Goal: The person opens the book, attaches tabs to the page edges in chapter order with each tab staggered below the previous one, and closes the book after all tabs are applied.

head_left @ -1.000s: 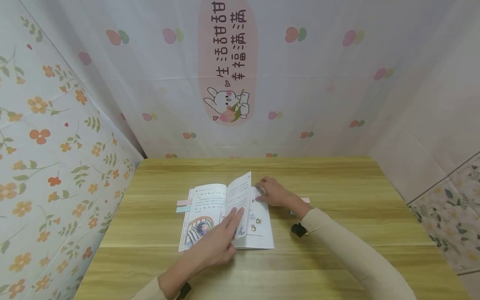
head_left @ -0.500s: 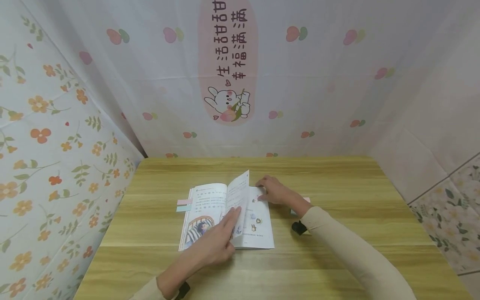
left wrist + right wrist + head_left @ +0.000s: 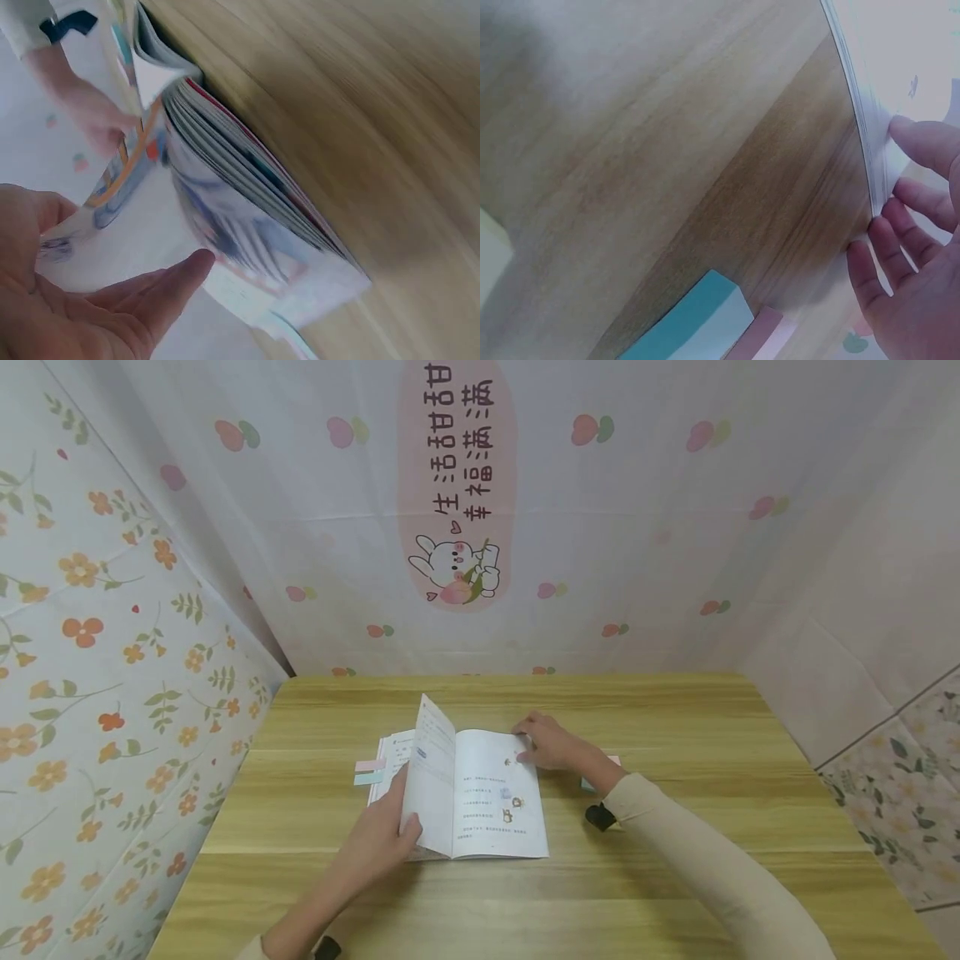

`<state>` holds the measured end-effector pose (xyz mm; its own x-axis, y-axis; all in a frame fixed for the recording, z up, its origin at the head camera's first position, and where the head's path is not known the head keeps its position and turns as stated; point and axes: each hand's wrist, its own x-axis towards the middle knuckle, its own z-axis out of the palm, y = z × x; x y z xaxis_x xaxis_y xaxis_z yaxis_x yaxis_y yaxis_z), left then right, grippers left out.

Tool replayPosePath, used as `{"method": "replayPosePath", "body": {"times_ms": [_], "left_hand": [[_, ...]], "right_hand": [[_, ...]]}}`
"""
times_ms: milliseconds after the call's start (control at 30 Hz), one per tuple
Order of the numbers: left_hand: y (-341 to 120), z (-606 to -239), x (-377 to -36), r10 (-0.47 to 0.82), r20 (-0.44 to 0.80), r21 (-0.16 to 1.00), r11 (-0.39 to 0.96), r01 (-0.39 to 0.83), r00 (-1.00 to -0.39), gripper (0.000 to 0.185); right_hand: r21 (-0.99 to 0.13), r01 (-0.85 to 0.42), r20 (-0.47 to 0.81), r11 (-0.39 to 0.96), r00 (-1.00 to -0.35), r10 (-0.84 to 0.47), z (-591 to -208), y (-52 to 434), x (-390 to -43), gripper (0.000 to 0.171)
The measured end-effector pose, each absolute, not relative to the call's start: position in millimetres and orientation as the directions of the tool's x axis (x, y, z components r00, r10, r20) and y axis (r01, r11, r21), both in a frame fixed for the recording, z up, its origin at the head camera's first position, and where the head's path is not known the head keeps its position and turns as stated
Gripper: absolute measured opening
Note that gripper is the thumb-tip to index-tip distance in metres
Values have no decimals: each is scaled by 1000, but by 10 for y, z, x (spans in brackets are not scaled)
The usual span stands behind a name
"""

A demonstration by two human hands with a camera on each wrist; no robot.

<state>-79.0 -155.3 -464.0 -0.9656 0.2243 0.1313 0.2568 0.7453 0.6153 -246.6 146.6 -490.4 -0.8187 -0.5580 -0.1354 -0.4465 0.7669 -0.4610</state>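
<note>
my left hand point(image 3: 378, 843) gripped a page point(image 3: 431, 768) upright mid-turn, thumb in front, fingers behind. the book point(image 3: 491, 793) lay open mid-table point(image 3: 675, 877). right hand point(image 3: 547, 745) lay flat, fingers relaxed, on its far rt corner. best to lift slow w/o creasing & keep the rt side pinned.

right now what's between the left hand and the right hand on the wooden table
In the head view, the open picture book lies between the left hand and right hand; its raised page stands beside the left hand.

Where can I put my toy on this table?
Bare wood lies behind the book up to the curtain, and along the table edge right of the right hand. Crowded: around the book, sticky tabs and left hand.
</note>
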Motion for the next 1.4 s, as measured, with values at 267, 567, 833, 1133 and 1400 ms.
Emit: {"method": "replayPosePath", "body": {"times_ms": [267,567,833,1133,1400], "left_hand": [[-1791,-4734,-773,178,15,462,871,165,-984,90],[-1659,-4770,-885,383,-34,305,883,356,-923,69],[-1260,-4712,-1107,524,-109,307,826,472,-845,59],[-1042,-4776,-1364,480,-216,247,869,428,-850,68],[-1020,-4810,-1389,476,-204,244,871,427,-855,68]], "right_hand": [[-371,-464,-142,805,-828,-542,-4933,1452,-2367,57],[-286,-479,-176,830,-825,-537,-4936,1384,-2218,66],[-298,-488,-188,821,-813,-551,-4924,1391,-2106,69],[-333,-522,-169,785,-786,-595,-4903,1428,-2026,67],[-448,-501,-137,741,-780,-611,-4867,1588,-2001,61]]}}
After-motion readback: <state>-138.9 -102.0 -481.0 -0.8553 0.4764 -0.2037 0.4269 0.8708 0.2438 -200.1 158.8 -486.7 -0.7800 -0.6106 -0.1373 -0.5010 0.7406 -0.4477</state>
